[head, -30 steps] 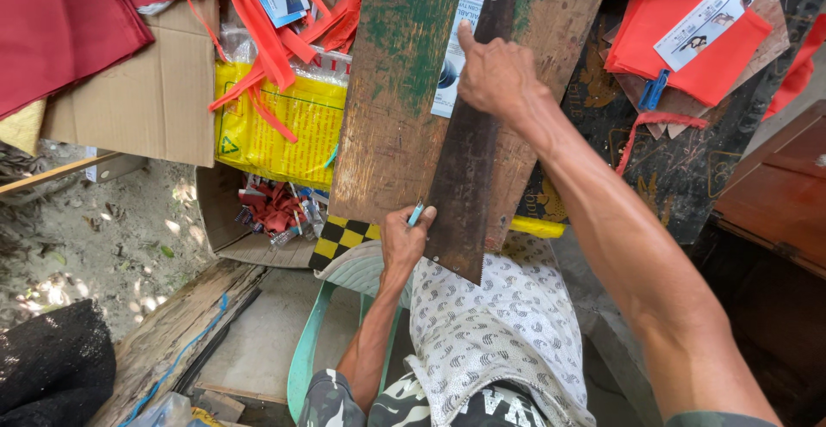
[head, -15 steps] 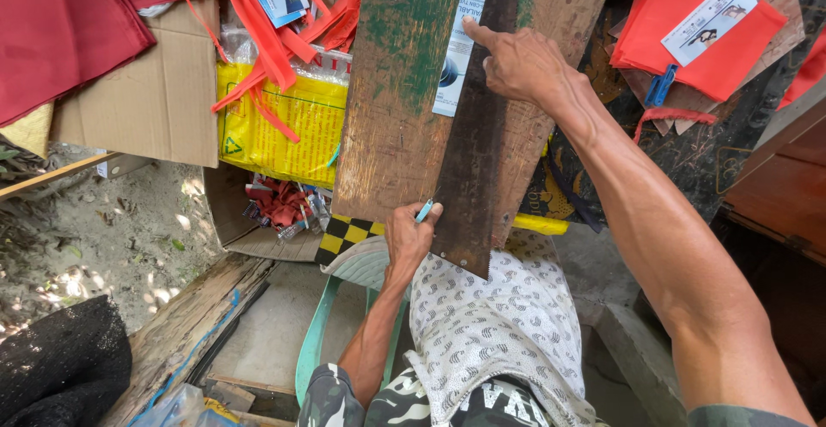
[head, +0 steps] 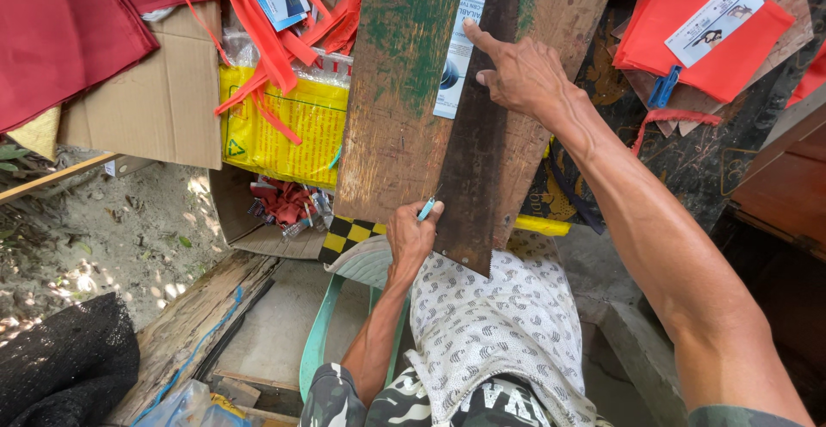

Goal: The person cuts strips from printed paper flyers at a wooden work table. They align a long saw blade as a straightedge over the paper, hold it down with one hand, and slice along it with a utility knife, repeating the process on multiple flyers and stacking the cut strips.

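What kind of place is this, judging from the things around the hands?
Probably an informal outdoor work spot, not a fitted workshop: bare sandy ground, a worn green-painted wooden board used as the work surface, and heaps of red cloth strips and flattened cardboard.

Cluttered outdoor makeshift workshop: sandy ground [head: 112, 238], scrap planks [head: 194, 328], cardboard [head: 155, 109], red fabric [head: 60, 31].
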{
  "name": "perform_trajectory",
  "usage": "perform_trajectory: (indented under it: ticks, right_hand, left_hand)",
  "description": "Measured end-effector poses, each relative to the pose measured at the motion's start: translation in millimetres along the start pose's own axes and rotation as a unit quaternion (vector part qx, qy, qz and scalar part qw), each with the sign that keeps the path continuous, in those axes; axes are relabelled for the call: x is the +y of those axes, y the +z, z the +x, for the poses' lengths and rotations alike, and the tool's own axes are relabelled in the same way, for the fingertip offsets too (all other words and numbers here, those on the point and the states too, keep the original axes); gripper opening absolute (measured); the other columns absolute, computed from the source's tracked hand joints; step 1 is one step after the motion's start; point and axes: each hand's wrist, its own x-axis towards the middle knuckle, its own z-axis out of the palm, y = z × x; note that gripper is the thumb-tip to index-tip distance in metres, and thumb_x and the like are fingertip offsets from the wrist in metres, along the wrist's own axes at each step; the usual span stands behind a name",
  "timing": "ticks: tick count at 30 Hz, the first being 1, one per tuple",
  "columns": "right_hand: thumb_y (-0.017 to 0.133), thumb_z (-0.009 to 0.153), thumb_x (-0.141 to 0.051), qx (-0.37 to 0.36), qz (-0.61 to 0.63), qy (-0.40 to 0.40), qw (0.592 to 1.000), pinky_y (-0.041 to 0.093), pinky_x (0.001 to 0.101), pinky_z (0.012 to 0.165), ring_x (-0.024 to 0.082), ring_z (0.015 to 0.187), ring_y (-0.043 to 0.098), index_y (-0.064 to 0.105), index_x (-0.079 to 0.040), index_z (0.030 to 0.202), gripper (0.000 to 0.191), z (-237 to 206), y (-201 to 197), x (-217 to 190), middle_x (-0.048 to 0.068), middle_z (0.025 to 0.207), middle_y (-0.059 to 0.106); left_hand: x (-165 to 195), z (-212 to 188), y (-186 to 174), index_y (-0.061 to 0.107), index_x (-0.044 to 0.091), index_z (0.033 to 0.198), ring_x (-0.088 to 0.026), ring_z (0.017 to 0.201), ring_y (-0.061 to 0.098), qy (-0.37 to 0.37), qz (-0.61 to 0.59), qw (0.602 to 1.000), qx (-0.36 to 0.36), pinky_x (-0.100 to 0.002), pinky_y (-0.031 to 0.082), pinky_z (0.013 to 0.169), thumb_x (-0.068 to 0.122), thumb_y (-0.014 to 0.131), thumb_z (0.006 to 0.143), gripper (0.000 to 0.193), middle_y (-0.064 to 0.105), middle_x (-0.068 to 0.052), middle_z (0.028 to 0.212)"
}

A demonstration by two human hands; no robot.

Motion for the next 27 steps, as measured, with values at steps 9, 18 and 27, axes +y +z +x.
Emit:
perform_trajectory:
  ticks: [9, 18, 27]
  right_hand:
    - [0.076, 0.091, -0.034, -0.010, 0.018, 0.015, 1.000, 0.055, 0.0515, 0.067, 0.039, 0.065, 0.069, 0.032, -0.032, 0.162, 0.084, -4.4, 1.2, -3.4, 0.019, 0.064, 0.065]
    - [0.078, 0.090, -0.036, 0.011, 0.007, 0.006, 1.000, 0.055, 0.0527, 0.066, 0.040, 0.065, 0.068, 0.033, -0.034, 0.162, 0.084, -2.4, 8.3, 0.6, 0.018, 0.062, 0.064]
    - [0.078, 0.089, -0.040, 0.011, 0.010, -0.008, 1.000, 0.056, 0.0524, 0.066, 0.040, 0.064, 0.068, 0.032, -0.033, 0.162, 0.087, -3.5, 7.3, 3.5, 0.017, 0.060, 0.063]
  left_hand:
    - [1.5, 1.3, 0.4, 0.074, 0.004, 0.071, -0.023, 0.049, 0.058, -0.030, 0.005, 1.000, -0.008, -0.043, 0.043, 0.055, 0.037, 0.073, 0.087, 0.037, 0.058, -0.009, 0.050]
    - [2.9, 2.1, -1.2, 0.072, 0.002, 0.068, -0.024, 0.049, 0.056, -0.043, 0.021, 0.999, -0.017, -0.043, 0.042, 0.055, 0.038, 0.073, 0.088, 0.042, 0.057, -0.009, 0.050]
    - [3.4, 2.0, -4.2, 0.071, 0.001, 0.068, -0.023, 0.048, 0.055, -0.036, 0.011, 0.999, -0.027, -0.044, 0.041, 0.054, 0.038, 0.073, 0.088, 0.042, 0.058, -0.010, 0.050]
